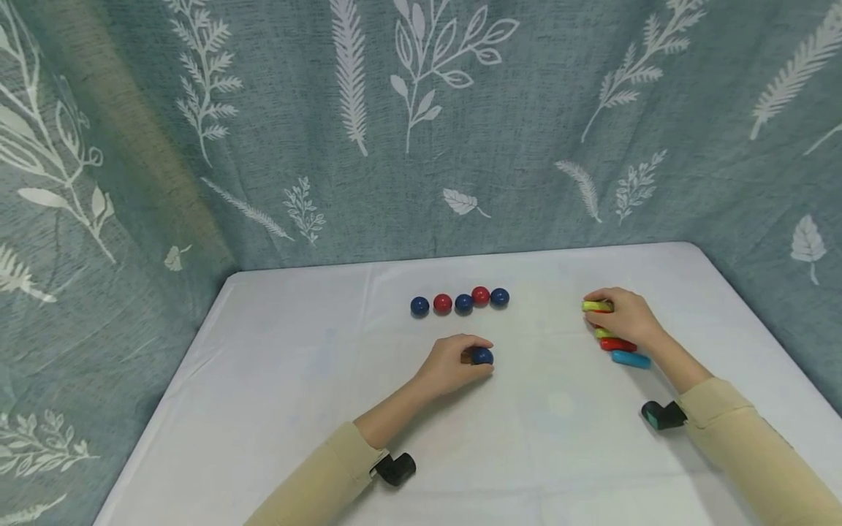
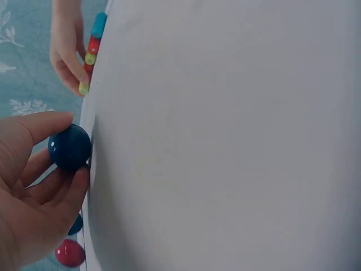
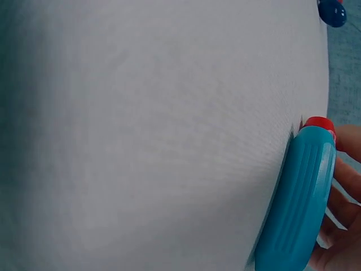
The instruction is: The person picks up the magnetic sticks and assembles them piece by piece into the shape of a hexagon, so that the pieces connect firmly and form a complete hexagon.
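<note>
Nearest, at the bottom of the head view, a person's two beige sleeves [image 1: 322, 467] reach in from left and right over a table with a white cloth [image 1: 263, 380], and a small black camera [image 1: 396, 469] juts out beside the left cuff, with a similar one at the right. Ahead, near the middle of the table, the left hand [image 1: 452, 367] pinches a glossy dark blue ball [image 1: 483, 356] between its thumb and fingers; whether the ball touches the cloth, I cannot tell. Over on the right, short rounded pieces lie in a slanting line running away from the person: a light blue piece [image 1: 631, 359] with ribbed sides, a red piece [image 1: 618, 344], a yellow piece [image 1: 604, 333] and another red one, mostly hidden by the hand. At the far end of this line, the right hand [image 1: 625, 318] curls its thumb and fingers round a second yellow piece. Farther back, beyond the left hand, five balls form an uneven row, from left to right blue [image 1: 419, 306], red [image 1: 443, 303], blue, red, blue. Behind the table hangs a grey-green curtain [image 1: 283, 131] printed with white leaves and sprigs.
</note>
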A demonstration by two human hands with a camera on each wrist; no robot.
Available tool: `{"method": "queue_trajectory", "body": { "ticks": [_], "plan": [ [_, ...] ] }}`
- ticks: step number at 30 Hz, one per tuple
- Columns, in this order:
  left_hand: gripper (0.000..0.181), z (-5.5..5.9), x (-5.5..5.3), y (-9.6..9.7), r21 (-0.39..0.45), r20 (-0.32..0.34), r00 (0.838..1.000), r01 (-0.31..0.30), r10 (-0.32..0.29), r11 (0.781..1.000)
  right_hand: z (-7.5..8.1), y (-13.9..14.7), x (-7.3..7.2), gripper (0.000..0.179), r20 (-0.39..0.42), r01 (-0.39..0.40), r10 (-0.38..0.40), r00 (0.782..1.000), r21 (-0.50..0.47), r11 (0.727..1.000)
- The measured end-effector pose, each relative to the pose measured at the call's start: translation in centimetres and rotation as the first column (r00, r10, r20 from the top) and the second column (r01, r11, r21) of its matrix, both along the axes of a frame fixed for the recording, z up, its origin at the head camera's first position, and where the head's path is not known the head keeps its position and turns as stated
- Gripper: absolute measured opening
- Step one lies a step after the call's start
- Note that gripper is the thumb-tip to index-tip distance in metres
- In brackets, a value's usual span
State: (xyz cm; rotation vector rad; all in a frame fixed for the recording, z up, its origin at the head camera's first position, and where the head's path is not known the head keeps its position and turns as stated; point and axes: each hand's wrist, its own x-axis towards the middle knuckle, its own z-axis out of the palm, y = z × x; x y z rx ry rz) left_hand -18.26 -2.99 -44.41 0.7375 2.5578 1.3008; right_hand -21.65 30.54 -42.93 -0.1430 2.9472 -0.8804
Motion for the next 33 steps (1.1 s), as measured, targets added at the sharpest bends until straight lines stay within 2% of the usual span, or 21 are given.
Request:
{"method": "queue_trajectory", "body": {
  "ticks": [7,15,26,33],
  "plan": [
    [0.033,0.0,2.1,-2.8,0.045,-0.003,1.000,0.000,0.000,0.999,0.3,-0.1,0.2,0.042,-0.001,-0.011,0.011,1.000,0.007,1.000],
    [0.033,0.4,3.7,-4.6,0.019,-0.013,1.000,0.007,-0.007,1.000,0.3,-0.5,0.3,0.040,-0.012,-0.028,0.028,1.000,0.008,1.000],
    [0.029,0.6,5.0,-6.3,0.026,0.019,0.999,-0.032,0.032,0.999,-0.2,-1.4,-0.1,0.033,-0.067,-0.102,0.103,0.992,0.009,0.995],
    [0.030,0.6,5.4,-7.1,-0.008,0.021,1.000,-0.021,0.021,1.000,0.0,-2.9,-0.3,0.027,-0.119,-0.206,0.207,0.971,0.022,0.978]
  ]
}}
